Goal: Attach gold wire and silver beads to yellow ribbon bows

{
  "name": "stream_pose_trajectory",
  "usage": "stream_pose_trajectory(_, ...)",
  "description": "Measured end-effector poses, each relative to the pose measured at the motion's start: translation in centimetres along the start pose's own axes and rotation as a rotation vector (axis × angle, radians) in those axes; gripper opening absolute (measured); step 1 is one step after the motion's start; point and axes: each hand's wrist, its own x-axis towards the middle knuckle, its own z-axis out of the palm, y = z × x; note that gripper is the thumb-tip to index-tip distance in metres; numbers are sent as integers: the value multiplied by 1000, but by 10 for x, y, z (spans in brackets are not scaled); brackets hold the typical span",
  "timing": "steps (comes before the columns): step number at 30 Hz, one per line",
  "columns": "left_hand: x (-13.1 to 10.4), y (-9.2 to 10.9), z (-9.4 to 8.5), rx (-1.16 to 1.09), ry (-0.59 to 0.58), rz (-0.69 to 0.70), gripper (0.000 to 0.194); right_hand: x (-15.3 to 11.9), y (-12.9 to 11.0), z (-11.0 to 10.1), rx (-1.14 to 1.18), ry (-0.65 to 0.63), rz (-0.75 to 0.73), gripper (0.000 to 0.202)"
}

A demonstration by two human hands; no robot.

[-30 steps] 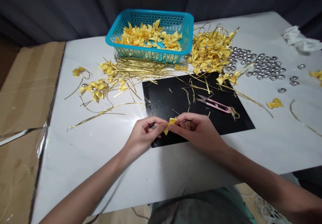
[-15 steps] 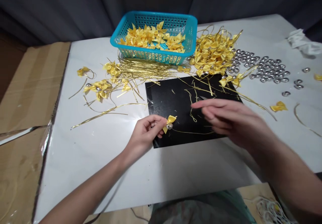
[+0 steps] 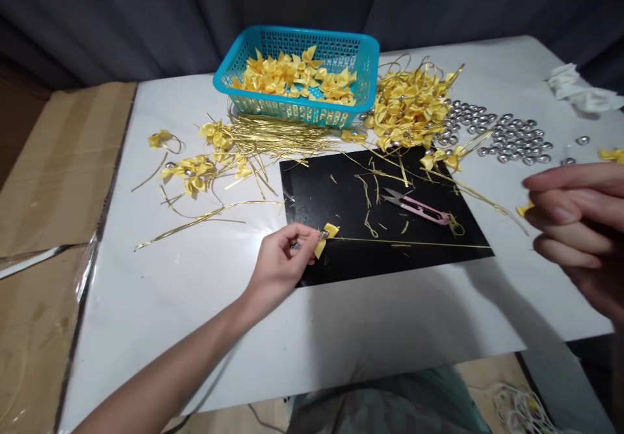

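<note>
My left hand pinches a yellow ribbon bow with a silver bead at its middle, over the left part of a black mat. From the bow a thin gold cord stretches straight to the right across the mat. At the right edge, raised above the table, my right hand has its fingers closed together. Whatever is between its fingertips is too small to make out. Pink-handled thread snips lie on the mat among cord scraps, apart from both hands.
A teal basket of yellow bows stands at the back, with a bundle of gold cords in front. Finished-looking bows are heaped beside it. Silver beads lie scattered further right. More beaded bows sit at left.
My right hand has moved right, away from the mat, uncovering the snips. The gold cord from the bow now runs straighter. My left hand still holds the bow in nearly the same place.
</note>
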Motion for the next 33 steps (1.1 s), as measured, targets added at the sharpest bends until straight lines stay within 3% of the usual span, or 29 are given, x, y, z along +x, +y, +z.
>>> stream_pose_trajectory(2, -1, -1, 0, 4, -1, 7, 17, -3, 2, 14, 34, -78, 28, 12)
stream_pose_trajectory(4, -1, -2, -1, 27, -15, 8, 19, -7, 8, 34, -106, -201, 53, 11)
stream_pose_trajectory(6, -2, -3, -2, 56, -55, -7, 21, -9, 15, 56, -241, -375, -93, 15)
stream_pose_trajectory(11, -2, 1, -4, 99, -158, -40, 22, -1, 37, 92, -330, -601, -332, 18)
stream_pose_trajectory(14, -4, 2, -5, 142, -193, -2, 19, 4, 43, 98, -324, -610, -315, 17)
stream_pose_trajectory(21, -1, -3, -3, 85, -201, 3, 11, 4, 41, 100, -199, -621, 112, 25)
stream_pose_trajectory(24, 0, -3, -3, 104, -210, -14, 9, 5, 40, 101, -174, -627, 225, 29)
stream_pose_trajectory(28, -1, -2, -2, 144, -222, -31, 11, 6, 38, 102, -167, -634, 266, 33)
stream_pose_trajectory(33, -1, -2, -3, 132, -214, -29, 13, 3, 36, 101, -182, -649, 208, 32)
